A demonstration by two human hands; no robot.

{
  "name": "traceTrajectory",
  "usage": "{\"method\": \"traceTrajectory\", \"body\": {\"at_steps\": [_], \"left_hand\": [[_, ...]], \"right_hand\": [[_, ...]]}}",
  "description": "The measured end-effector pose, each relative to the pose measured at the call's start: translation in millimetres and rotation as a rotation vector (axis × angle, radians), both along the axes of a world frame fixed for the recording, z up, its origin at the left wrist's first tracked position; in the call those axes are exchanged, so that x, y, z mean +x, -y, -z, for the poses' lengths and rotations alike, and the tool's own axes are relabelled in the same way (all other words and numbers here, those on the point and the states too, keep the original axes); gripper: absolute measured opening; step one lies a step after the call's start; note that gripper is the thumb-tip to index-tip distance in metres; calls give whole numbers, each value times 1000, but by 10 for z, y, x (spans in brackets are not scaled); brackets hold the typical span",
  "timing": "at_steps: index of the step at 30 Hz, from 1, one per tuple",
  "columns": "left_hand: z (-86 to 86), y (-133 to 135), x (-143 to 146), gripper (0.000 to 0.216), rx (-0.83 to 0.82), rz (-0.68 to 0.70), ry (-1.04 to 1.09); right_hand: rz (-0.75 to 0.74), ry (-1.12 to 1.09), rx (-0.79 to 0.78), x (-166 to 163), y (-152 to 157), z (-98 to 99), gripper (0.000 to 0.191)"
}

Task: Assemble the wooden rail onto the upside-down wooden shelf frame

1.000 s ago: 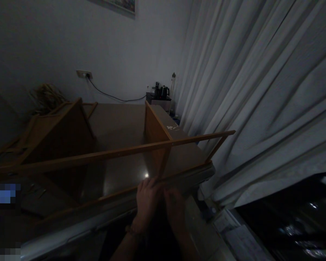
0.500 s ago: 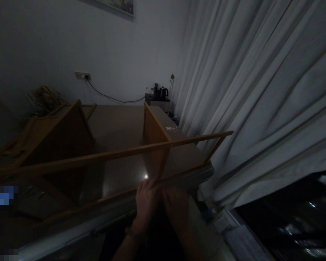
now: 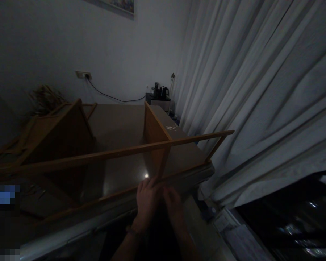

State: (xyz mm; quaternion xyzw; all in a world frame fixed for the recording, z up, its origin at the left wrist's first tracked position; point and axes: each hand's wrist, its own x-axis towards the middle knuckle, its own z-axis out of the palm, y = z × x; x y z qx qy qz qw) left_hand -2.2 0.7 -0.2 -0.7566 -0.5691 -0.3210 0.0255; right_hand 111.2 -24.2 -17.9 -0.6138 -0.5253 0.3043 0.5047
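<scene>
Curtain: pale cloth in deep vertical folds, hanging right of and beyond the grip, its hem bunched against the surface's corner. Surface: glossy brown top with a pale edge, stretching away from the grip and carrying the frame. Frame: slim, square-cut wooden bars, open and light, probably lying on its side so its joints face the person. Panel: flat wood board on edge, straight beyond the grip. Rail: the near low bar, running left from the grip. Post: short upright rising from the grip. Left hand: fingers clenched over the rail at the post's foot, seemingly steadying that joint. Right hand: touching the left, fingers bent toward the rail; too dark to tell whether it clasps. Kettle: small, dark, far beyond.
</scene>
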Motion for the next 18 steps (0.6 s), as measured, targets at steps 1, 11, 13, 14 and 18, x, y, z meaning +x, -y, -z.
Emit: {"method": "traceTrajectory", "body": {"at_steps": [1, 11, 13, 14, 18], "left_hand": [[3, -1, 0, 30, -1, 0, -2], [-5, -6, -12, 33, -19, 11, 8], [-7, -4, -13, 36, -25, 13, 1], [-7, -3, -14, 37, -25, 13, -2], [10, -11, -18, 37, -15, 20, 1]], "right_hand": [[-2, 5, -1, 4, -1, 0, 37], [-111, 793, 351, 243, 27, -80, 25], [-192, 811, 432, 291, 18, -36, 23], [-231, 816, 464, 310, 11, -10, 23], [-311, 805, 492, 360, -23, 61, 22]]}}
